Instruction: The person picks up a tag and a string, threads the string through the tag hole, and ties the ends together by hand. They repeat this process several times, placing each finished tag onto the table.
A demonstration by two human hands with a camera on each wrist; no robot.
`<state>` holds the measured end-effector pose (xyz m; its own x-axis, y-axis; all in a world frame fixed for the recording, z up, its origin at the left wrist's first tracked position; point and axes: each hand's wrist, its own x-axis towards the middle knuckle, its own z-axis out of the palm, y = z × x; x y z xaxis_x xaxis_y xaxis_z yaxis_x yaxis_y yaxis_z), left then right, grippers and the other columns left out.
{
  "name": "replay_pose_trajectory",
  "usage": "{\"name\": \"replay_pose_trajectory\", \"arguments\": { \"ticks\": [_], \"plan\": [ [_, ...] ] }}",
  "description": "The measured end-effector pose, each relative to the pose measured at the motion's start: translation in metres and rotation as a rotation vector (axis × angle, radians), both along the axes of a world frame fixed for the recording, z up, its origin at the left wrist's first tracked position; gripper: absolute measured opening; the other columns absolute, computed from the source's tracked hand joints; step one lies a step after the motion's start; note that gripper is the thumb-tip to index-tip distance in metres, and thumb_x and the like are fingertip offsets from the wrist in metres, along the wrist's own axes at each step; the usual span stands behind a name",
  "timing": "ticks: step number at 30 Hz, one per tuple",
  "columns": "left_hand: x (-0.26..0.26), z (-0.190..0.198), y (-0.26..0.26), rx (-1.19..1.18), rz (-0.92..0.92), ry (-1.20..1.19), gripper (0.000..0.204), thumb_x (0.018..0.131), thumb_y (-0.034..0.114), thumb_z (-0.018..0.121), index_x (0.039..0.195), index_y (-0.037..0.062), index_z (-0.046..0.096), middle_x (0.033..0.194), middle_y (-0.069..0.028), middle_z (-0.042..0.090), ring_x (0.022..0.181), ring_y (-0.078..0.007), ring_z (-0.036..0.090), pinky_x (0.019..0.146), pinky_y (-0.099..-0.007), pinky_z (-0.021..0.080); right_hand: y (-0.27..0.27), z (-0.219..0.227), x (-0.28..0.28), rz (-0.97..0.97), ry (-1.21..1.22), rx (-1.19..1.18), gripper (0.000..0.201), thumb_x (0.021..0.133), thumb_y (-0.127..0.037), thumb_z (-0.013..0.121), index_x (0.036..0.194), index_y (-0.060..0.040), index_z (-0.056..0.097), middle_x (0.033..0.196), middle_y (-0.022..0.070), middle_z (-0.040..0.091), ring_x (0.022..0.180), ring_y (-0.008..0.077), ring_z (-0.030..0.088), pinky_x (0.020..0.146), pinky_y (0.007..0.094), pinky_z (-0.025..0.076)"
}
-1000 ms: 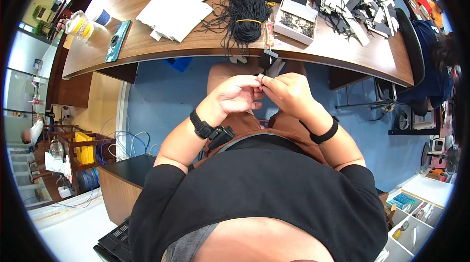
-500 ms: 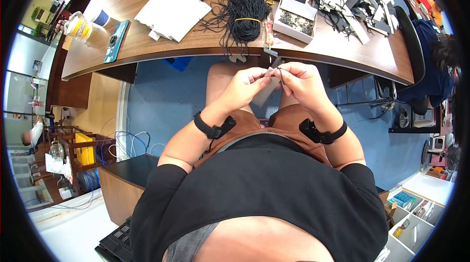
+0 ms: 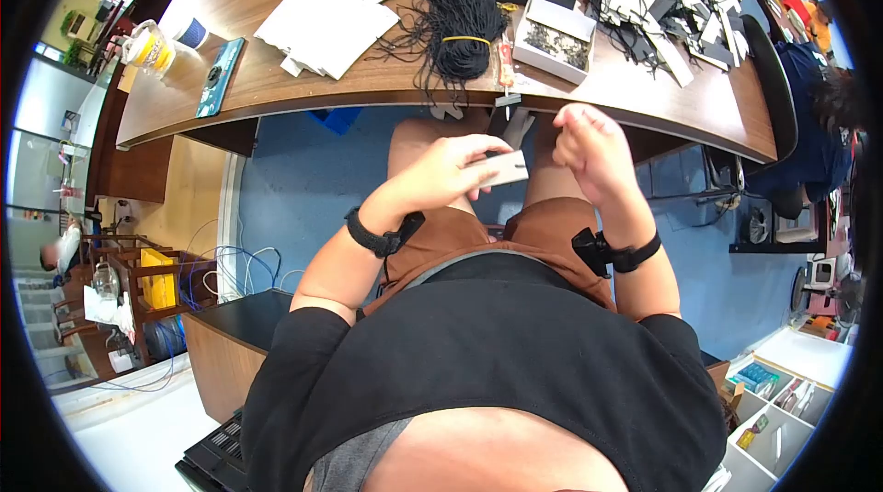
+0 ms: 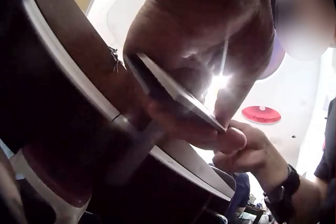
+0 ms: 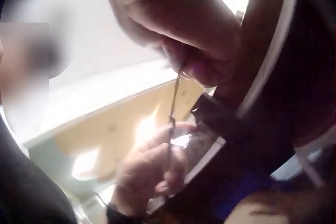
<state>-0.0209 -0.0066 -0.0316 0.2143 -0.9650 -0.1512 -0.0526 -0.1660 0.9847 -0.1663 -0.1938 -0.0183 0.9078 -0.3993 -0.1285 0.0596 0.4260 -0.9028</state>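
Observation:
My left hand (image 3: 446, 168) holds a small pale hang tag (image 3: 506, 168) between thumb and fingers, above my lap. In the left wrist view the tag (image 4: 178, 95) appears nearly edge-on, one face dark and the other whitish. My right hand (image 3: 590, 150) is raised to the right of it, fingers curled in. From its fingertips a thin dark cord (image 5: 173, 106) runs taut toward the left hand in the right wrist view. A red-handled tool (image 3: 505, 60) lies at the table edge, a metal piece (image 3: 508, 100) jutting over the edge.
On the wooden table (image 3: 276, 92) lie a bundle of black cords (image 3: 460, 41), a stack of white cards (image 3: 326, 28), and a white box (image 3: 555, 39) of small dark parts. A heap of tags (image 3: 658, 5) is at the right. A phone (image 3: 221, 78) and cups (image 3: 152, 51) stand left.
The dark tag at the table edge no longer shows there, and a pale tag is in my left hand. My hands, together before, have moved apart, the right one going right.

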Motion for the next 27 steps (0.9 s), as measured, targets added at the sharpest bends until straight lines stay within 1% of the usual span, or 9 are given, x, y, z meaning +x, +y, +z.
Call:
{"name": "replay_pose_trajectory", "arguments": {
  "ticks": [3, 6, 8, 11, 13, 15, 17, 23, 27],
  "plan": [
    [-0.005, 0.019, 0.001, 0.110, -0.038, -0.136, 0.032, 0.089, 0.011, 0.056, 0.119, 0.0038, 0.046, 0.082, -0.0054, 0.064, 0.063, -0.0084, 0.060, 0.058, -0.0239, 0.049, 0.016, 0.002, 0.000, 0.225, 0.112, -0.931, 0.019, 0.081, -0.018, 0.067, 0.088, -0.0012, 0.062, 0.067, 0.0038, 0.058, 0.061, 0.0129, 0.054, 0.062, 0.0281, 0.045],
    [-0.004, 0.012, 0.004, -0.013, -0.034, -0.234, 0.034, 0.089, 0.013, 0.058, 0.120, 0.0048, 0.046, 0.086, -0.0079, 0.064, 0.077, -0.0103, 0.061, 0.066, -0.0253, 0.047, 0.020, 0.021, -0.003, 0.440, 0.292, -0.953, 0.020, 0.080, -0.017, 0.066, 0.082, 0.0017, 0.063, 0.067, 0.0099, 0.062, 0.064, 0.0137, 0.056, 0.061, 0.0291, 0.045],
    [0.011, 0.015, 0.005, -0.254, 0.287, -0.423, 0.028, 0.085, 0.011, 0.061, 0.110, 0.0018, 0.055, 0.090, -0.0104, 0.063, 0.084, -0.0142, 0.058, 0.074, -0.0275, 0.046, -0.004, 0.029, -0.006, 0.255, 0.190, -0.944, 0.019, 0.080, -0.017, 0.065, 0.082, 0.0011, 0.062, 0.069, 0.0047, 0.059, 0.065, 0.0117, 0.053, 0.061, 0.0274, 0.044],
    [0.058, 0.041, 0.020, -0.343, 0.748, -1.000, 0.021, 0.080, 0.013, 0.065, 0.097, 0.0004, 0.063, 0.092, -0.0107, 0.061, 0.089, -0.0256, 0.056, 0.084, -0.0359, 0.045, -0.080, 0.012, -0.009, -0.366, -0.054, -0.372, 0.020, 0.084, -0.019, 0.062, 0.095, -0.0021, 0.063, 0.089, 0.0008, 0.059, 0.085, 0.0109, 0.051, 0.078, 0.0251, 0.039],
    [0.094, 0.030, 0.027, -0.055, 1.008, -1.561, 0.023, 0.078, 0.019, 0.067, 0.091, 0.0005, 0.063, 0.097, -0.0156, 0.058, 0.090, -0.0340, 0.054, 0.081, -0.0416, 0.045, -0.110, 0.031, 0.004, -0.600, -0.033, -0.722, 0.045, 0.088, -0.030, 0.061, 0.118, 0.0022, 0.055, 0.113, 0.0113, 0.056, 0.103, 0.0184, 0.051, 0.093, 0.0304, 0.035],
    [0.127, 0.010, 0.038, 0.111, 0.909, -1.587, 0.025, 0.076, 0.021, 0.069, 0.090, 0.0007, 0.063, 0.102, -0.0175, 0.055, 0.093, -0.0367, 0.051, 0.084, -0.0433, 0.044, -0.125, 0.017, 0.009, -0.965, 0.224, -1.465, 0.049, 0.088, -0.029, 0.061, 0.124, 0.0026, 0.049, 0.122, 0.0158, 0.051, 0.113, 0.0260, 0.046, 0.100, 0.0361, 0.031],
    [0.134, 0.010, 0.043, 0.065, 0.913, -1.502, 0.021, 0.077, 0.018, 0.067, 0.090, 0.0015, 0.063, 0.098, -0.0172, 0.057, 0.094, -0.0364, 0.052, 0.084, -0.0440, 0.044, -0.086, 0.026, 0.015, -0.846, 0.000, -1.506, 0.051, 0.087, -0.025, 0.061, 0.127, 0.0011, 0.046, 0.125, 0.0172, 0.049, 0.117, 0.0320, 0.042, 0.103, 0.0400, 0.028],
    [0.110, 0.027, 0.040, -0.213, 1.042, -1.545, 0.024, 0.075, 0.015, 0.070, 0.094, 0.0003, 0.066, 0.099, -0.0147, 0.062, 0.095, -0.0340, 0.053, 0.086, -0.0420, 0.041, 0.008, 0.005, 0.020, -0.342, -0.181, -1.357, 0.015, 0.082, -0.007, 0.061, 0.096, -0.0025, 0.064, 0.083, 0.0110, 0.065, 0.077, 0.0264, 0.064, 0.072, 0.0339, 0.050],
    [0.060, 0.031, 0.022, -0.360, 0.950, -1.572, 0.034, 0.077, 0.020, 0.072, 0.100, -0.0036, 0.063, 0.098, -0.0148, 0.061, 0.092, -0.0329, 0.053, 0.084, -0.0413, 0.040, 0.040, 0.011, 0.030, -0.016, -0.025, -0.485, 0.032, 0.090, -0.013, 0.059, 0.120, -0.0023, 0.054, 0.094, 0.0052, 0.064, 0.065, 0.0075, 0.054, 0.059, 0.0224, 0.047]
  ]
}}
